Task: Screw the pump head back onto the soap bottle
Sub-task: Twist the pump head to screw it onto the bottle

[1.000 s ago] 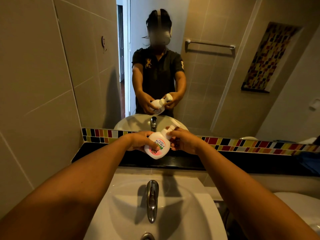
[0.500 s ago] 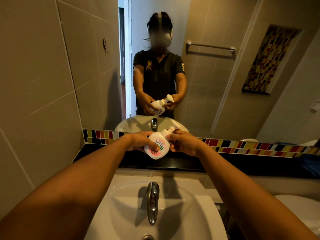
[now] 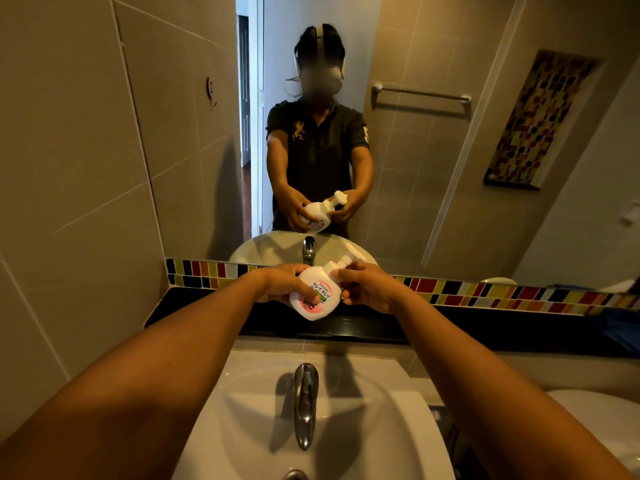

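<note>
A white soap bottle with a pink and green label is held tilted over the black counter, its top pointing up and to the right. My left hand wraps around the bottle's body from the left. The white pump head sits on the bottle's neck, and my right hand grips its collar from the right. The mirror shows the same hold from the front.
A white sink with a chrome tap lies below my arms. A black counter and a coloured tile strip run under the mirror. A toilet lid is at the lower right.
Both hands keep their hold on the bottle and the pump head. The head camera has tilted slightly, so the scene sits a little lower in view.
</note>
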`<state>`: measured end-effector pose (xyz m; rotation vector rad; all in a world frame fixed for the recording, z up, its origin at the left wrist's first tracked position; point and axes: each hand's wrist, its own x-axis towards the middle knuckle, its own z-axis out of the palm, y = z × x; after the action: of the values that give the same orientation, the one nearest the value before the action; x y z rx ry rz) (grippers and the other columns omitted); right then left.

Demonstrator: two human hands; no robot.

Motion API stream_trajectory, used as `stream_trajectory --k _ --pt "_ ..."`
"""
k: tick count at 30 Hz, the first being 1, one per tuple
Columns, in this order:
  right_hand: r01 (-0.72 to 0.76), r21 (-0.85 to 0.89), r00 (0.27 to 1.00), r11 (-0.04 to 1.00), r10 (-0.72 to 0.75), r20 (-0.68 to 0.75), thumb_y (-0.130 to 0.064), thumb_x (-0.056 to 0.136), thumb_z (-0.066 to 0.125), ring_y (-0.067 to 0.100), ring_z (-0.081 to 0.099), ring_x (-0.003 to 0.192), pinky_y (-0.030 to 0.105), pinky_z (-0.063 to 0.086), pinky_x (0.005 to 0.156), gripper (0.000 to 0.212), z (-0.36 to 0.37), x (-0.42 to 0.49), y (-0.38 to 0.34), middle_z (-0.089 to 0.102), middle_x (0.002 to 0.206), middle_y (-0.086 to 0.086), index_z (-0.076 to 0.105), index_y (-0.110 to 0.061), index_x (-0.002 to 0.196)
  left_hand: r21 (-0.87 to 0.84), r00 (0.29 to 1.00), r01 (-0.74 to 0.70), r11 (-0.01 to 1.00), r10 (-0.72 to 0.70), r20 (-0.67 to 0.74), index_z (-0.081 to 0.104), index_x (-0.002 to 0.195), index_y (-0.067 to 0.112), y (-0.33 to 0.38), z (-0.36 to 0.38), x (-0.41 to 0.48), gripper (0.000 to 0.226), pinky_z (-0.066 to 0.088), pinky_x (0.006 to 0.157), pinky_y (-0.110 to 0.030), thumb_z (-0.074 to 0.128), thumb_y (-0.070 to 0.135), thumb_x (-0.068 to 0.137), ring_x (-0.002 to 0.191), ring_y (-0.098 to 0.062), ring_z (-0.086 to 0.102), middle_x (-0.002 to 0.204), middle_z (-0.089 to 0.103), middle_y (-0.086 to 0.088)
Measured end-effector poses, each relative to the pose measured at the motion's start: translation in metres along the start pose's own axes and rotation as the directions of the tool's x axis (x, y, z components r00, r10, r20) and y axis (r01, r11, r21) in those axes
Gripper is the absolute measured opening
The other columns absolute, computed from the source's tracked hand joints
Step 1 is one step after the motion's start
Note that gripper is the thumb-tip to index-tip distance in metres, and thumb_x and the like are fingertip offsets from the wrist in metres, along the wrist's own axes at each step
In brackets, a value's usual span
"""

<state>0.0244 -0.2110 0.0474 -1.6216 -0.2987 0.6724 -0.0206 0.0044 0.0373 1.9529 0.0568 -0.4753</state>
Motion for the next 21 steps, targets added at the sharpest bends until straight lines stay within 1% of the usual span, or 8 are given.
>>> stream_trajectory --k 3,5,8,11,13,16,18,21 --pt "0.004 -0.047 0.999 0.999 -0.007 -0.048 -0.037 0.083 0.075 0.016 0.058 0.061 0.027 0.052 0.059 0.048 0.0031 0.0009 0.0001 0.066 0.083 0.013 0.064 -0.002 0.114 0.003 1.000 -0.004 1.000 0.004 0.001 0.055 0.126 0.019 0.0031 0.0021 0.0004 0.058 0.059 0.086 -0.040 0.080 0.015 0.074 0.111 -0.028 0.065 0.121 0.066 -0.010" --pt "0.010 -0.044 0.999 0.999 -0.012 -0.034 -0.041 0.082 0.075 0.016 0.058 0.062 0.026 0.052 0.059 0.056 0.0032 0.0005 0.0000 0.065 0.083 0.012 0.062 -0.001 0.119 0.008 1.000 -0.008 1.000 0.008 0.003 0.055 0.127 0.019 0.0039 0.0017 0.0000 0.058 0.058 0.088 -0.041 0.079 0.015 0.075 0.111 -0.029 0.064 0.121 0.066 -0.011" --pt "0.010 -0.006 1.000 1.000 -0.010 0.024 -0.026 0.087 0.071 0.017 0.061 0.068 0.029 0.054 0.064 0.044 -0.0005 -0.0021 -0.0023 0.067 0.096 0.014 0.056 -0.008 0.125 0.012 1.000 -0.007 1.000 0.007 -0.005 0.053 0.128 0.018 0.0037 -0.0008 -0.0005 0.059 0.057 0.091 -0.043 0.079 0.014 0.075 0.113 -0.029 0.063 0.123 0.065 -0.011" --pt "0.004 0.006 0.999 1.000 -0.004 0.037 -0.015 0.090 0.067 0.017 0.062 0.068 0.031 0.055 0.066 0.038 -0.0023 -0.0039 -0.0048 0.066 0.100 0.016 0.055 -0.008 0.126 0.009 1.000 -0.006 1.000 0.006 -0.021 0.053 0.129 0.018 0.0034 -0.0024 -0.0010 0.060 0.056 0.092 -0.044 0.079 0.013 0.075 0.113 -0.029 0.063 0.124 0.065 -0.011" --pt "0.006 -0.005 1.000 1.000 -0.006 0.018 -0.019 0.089 0.069 0.017 0.061 0.065 0.030 0.054 0.065 0.038 -0.0013 -0.0031 -0.0039 0.068 0.096 0.015 0.058 -0.006 0.123 0.017 1.000 -0.008 1.000 0.009 -0.017 0.054 0.127 0.018 0.0048 -0.0008 -0.0012 0.058 0.057 0.091 -0.043 0.079 0.013 0.076 0.113 -0.029 0.063 0.123 0.065 -0.011" --pt "0.003 -0.049 0.999 0.999 -0.005 -0.042 -0.035 0.084 0.075 0.016 0.059 0.061 0.027 0.053 0.060 0.042 0.0027 -0.0009 -0.0031 0.068 0.085 0.013 0.065 -0.005 0.111 0.029 1.000 -0.005 1.000 0.005 -0.015 0.054 0.126 0.020 0.0065 0.0024 -0.0003 0.056 0.058 0.089 -0.042 0.079 0.015 0.075 0.111 -0.028 0.064 0.121 0.066 -0.010" --pt "-0.002 -0.061 0.999 0.998 -0.001 -0.053 -0.041 0.083 0.074 0.016 0.060 0.062 0.026 0.053 0.060 0.044 0.0042 -0.0006 -0.0028 0.068 0.082 0.012 0.066 -0.006 0.107 0.029 1.000 -0.002 1.000 0.003 -0.017 0.054 0.127 0.020 0.0062 0.0025 0.0001 0.058 0.057 0.090 -0.043 0.079 0.015 0.075 0.111 -0.028 0.064 0.122 0.066 -0.010" --pt "-0.008 -0.038 1.000 0.999 0.009 0.009 -0.029 0.088 0.070 0.017 0.061 0.067 0.028 0.054 0.064 0.035 0.0018 -0.0022 -0.0032 0.069 0.091 0.013 0.061 -0.010 0.116 0.025 1.000 -0.005 1.000 0.006 -0.015 0.054 0.128 0.019 0.0026 -0.0013 0.0001 0.060 0.057 0.090 -0.043 0.080 0.015 0.074 0.112 -0.028 0.064 0.122 0.066 -0.010"
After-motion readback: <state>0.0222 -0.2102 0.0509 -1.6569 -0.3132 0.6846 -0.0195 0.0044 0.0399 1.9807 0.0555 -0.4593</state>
